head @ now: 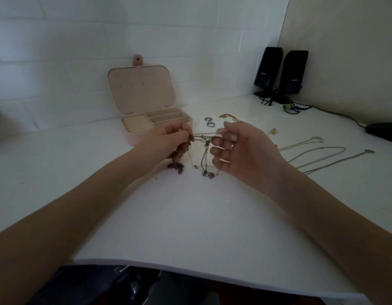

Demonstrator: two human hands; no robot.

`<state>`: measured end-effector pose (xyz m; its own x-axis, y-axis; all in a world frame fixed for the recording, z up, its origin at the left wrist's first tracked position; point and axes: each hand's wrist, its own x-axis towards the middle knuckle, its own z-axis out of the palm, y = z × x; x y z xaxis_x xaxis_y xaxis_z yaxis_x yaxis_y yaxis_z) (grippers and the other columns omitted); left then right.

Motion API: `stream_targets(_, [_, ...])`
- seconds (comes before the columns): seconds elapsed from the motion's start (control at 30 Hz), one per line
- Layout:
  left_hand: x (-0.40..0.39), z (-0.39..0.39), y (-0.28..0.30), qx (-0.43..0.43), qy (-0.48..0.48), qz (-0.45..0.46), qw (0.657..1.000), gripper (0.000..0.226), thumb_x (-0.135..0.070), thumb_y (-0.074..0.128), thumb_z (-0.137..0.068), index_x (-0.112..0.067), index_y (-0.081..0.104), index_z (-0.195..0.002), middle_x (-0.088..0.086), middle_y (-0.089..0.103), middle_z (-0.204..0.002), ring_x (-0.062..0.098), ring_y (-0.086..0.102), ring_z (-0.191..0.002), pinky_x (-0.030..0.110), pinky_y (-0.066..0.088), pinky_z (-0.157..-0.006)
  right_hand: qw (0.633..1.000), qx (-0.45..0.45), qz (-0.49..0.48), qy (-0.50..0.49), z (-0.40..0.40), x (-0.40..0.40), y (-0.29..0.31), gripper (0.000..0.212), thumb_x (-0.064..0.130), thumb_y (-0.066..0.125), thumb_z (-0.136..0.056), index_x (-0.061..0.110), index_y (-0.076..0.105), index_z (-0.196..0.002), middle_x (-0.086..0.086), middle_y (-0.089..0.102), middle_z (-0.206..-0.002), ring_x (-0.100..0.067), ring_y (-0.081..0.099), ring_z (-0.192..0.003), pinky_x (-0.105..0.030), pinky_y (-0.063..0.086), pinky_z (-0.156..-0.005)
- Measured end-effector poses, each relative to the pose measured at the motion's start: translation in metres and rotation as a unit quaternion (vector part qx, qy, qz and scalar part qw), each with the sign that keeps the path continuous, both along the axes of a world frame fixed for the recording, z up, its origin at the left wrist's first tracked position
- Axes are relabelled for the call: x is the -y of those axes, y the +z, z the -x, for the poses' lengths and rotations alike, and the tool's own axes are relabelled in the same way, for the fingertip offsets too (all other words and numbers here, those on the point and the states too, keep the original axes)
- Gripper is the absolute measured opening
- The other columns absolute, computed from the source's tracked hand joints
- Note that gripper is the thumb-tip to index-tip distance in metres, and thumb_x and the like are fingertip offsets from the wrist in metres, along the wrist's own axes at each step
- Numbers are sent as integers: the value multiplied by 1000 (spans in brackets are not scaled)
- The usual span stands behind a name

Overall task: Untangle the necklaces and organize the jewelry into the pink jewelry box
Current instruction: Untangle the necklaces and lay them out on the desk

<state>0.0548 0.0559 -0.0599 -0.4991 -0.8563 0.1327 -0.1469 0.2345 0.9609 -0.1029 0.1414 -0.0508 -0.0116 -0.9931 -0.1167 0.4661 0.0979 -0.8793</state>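
A tangle of thin necklaces (203, 155) hangs between my two hands above the white table. My left hand (168, 139) pinches one side of the tangle, and a brownish beaded piece (176, 159) dangles below it onto the table. My right hand (239, 148) pinches the other side with thumb and forefinger, its other fingers loosely curled. The pink jewelry box (135, 137) stands open just behind my left hand, lid up, its compartments showing no jewelry.
Two rings (209, 122) and a gold-and-red piece (228, 116) lie behind my hands. Several straightened chains (318, 155) lie to the right, a small gold item (273, 130) near them. Two black speakers (281, 73), cables and a dark mouse (383, 132) occupy the back right corner.
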Motion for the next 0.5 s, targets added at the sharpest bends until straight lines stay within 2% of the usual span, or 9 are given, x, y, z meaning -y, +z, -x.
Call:
stream_targets(0.13, [1,-1,1,-26,10,-35,999,26,2,37,-90,-13,51,-73,-2,47,-45,14,38,-40,19,33,-38,995,-70,43,-59,1,3,-7,16,10,62,-87,10,48,-80,1,57,-65,-10,55,-61,-19,48,-60])
stream_targets(0.2, [0,0,3,-34,-8,-49,998,26,2,36,-89,-12,51,-74,-1,41,-43,13,31,-38,17,27,-37,989,-99,62,-89,3,5,-10,22,5,64,-86,11,48,-72,-1,57,-72,-8,56,-63,-18,50,-61])
stream_targets(0.27, [0,-1,4,-23,-19,-47,998,27,1,36,-90,-13,51,-73,-5,34,-42,10,24,-37,15,20,-37,987,-91,73,-111,4,6,-10,35,1,61,-86,14,41,-61,-7,59,-81,-11,62,-70,-20,53,-66])
stream_targets(0.37, [0,-1,3,6,-11,-16,1000,24,-5,48,-92,-15,56,-72,-9,31,-41,6,22,-37,14,20,-37,987,-57,100,-111,3,5,-8,40,-3,54,-90,14,35,-59,-8,63,-71,-18,68,-73,-24,57,-70])
stream_targets(0.43, [0,-2,2,20,-9,10,1000,18,-11,57,-90,-16,59,-73,-9,32,-40,6,23,-36,15,22,-37,988,-63,99,-104,1,3,-5,33,1,53,-92,13,38,-65,-5,61,-64,-18,68,-66,-25,56,-62])
stream_targets(0.5, [-1,-3,1,27,-4,33,999,17,-17,59,-90,-13,62,-73,-8,32,-40,7,24,-36,16,22,-37,986,-103,75,-111,0,0,-3,21,13,54,-93,14,44,-75,-1,57,-59,-16,60,-50,-23,49,-48])
